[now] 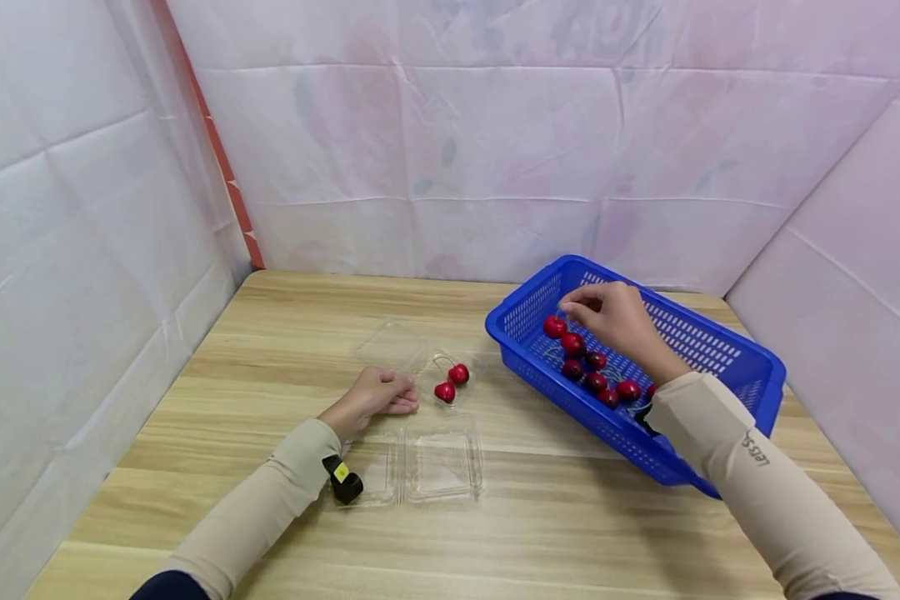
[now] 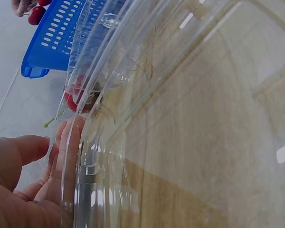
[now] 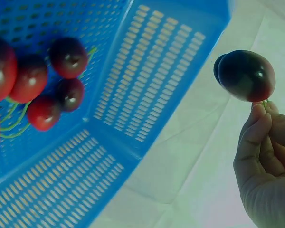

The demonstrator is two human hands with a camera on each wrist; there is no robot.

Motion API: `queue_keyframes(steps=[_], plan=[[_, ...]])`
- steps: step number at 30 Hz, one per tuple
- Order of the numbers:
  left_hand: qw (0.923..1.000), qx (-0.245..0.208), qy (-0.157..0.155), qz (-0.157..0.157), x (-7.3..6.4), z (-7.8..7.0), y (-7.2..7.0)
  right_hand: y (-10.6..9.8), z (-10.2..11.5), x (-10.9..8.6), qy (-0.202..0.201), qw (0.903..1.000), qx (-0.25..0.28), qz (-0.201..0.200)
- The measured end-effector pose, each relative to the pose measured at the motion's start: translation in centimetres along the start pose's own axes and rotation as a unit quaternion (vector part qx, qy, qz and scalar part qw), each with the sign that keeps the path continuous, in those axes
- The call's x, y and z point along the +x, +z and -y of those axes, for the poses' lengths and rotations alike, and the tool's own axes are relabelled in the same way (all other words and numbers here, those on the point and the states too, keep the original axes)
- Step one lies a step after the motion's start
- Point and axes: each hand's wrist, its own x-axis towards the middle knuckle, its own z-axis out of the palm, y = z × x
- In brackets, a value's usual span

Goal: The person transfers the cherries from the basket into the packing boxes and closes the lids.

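Observation:
My right hand (image 1: 607, 312) pinches the thin stem of a pair of red cherries (image 1: 555, 327), which hang above the blue basket (image 1: 510, 337). In the right wrist view these dark cherries (image 3: 247, 76) stand at the fingertips, one mostly behind the other. My left hand (image 1: 378, 393) lies low over the table, its relaxed fingers at the left edge of an opened clear plastic box (image 1: 426, 387). Two cherries (image 1: 458, 374) joined by their stems sit in that box. Through clear plastic, the left wrist view shows the left fingers (image 2: 69, 147) with the thumb apart from them.
Several more cherries (image 1: 596, 382) with green stems lie in the basket. A second opened clear box (image 1: 442, 467) lies nearer on the wooden table (image 1: 555, 533), partly beneath the left wrist and its black strap camera (image 1: 345, 483). White patterned sheets (image 1: 495, 133) enclose the table.

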Motion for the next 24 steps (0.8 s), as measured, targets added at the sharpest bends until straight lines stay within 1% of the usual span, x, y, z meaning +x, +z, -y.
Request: queue_keyframes(steps=[4, 8, 14, 19, 24], plan=[[1.0, -0.001, 0.0, -0.004, 0.0, 0.1, -0.2, 0.3, 1.2, 0.0, -0.009, 0.9999, 0.006, 0.011], [1.0, 0.001, 0.005, 0.0, 0.0, 0.1, -0.3, 0.5, 2.1, 0.1, -0.016, 0.9997, 0.007, 0.015], [1.0, 0.002, 0.005, 0.002, 0.0, 0.2, -0.4, 0.8, 2.9, 0.3, -0.022, 0.9993, 0.008, 0.027], [1.0, 0.004, 0.008, 0.001, 0.1, 0.2, -0.4, 1.0, 3.5, 0.5, -0.037, 0.9989, 0.009, 0.028], [0.9999, 0.001, 0.012, 0.003, 0.0, 0.2, -0.4, 1.5, 4.3, 0.7, -0.043, 0.9984, 0.02, 0.032]])
